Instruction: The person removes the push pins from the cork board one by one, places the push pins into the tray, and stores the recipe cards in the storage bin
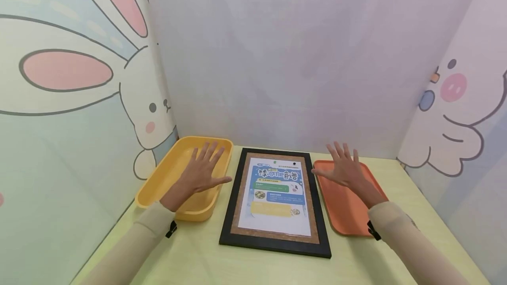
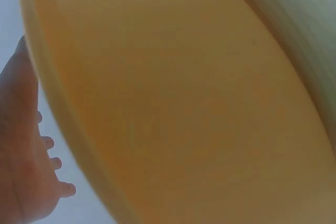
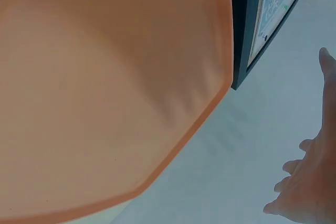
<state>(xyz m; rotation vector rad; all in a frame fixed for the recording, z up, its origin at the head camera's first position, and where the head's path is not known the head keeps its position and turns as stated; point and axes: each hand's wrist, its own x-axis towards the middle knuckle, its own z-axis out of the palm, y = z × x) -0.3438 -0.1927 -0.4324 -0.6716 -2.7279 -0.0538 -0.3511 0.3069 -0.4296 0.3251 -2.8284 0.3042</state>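
1. The framed board [image 1: 274,247] lies flat on the pale tabletop [image 1: 233,267], its long axis running from the person toward the back wall [image 1: 285,65]; the heading on its pinned poster [image 1: 277,219] stands upright to the person. Its smaller print is too fine to read.
2. Left of the board sits the yellow bin [image 1: 174,175], its long axis slanting toward the back wall; part of its floor and right rim hides behind the left hand [image 1: 201,173]. The left wrist view shows only a cut-off stretch of it.
3. Right of the board lies the orange tray [image 1: 342,208], long axis also running backward; the right hand [image 1: 346,170] and wrist cover part of it, and a finger-shaped shadow falls on it in the right wrist view.
4. The two hands are well apart, either side of the board, fingers straight and spread. In both wrist views the fingers are foreshortened.
5. A narrow gap separates board and tray; a wider strip of tabletop lies between board and bin, and a broad one before the board's near edge.
6. Both sleeves run off the bottom edge.
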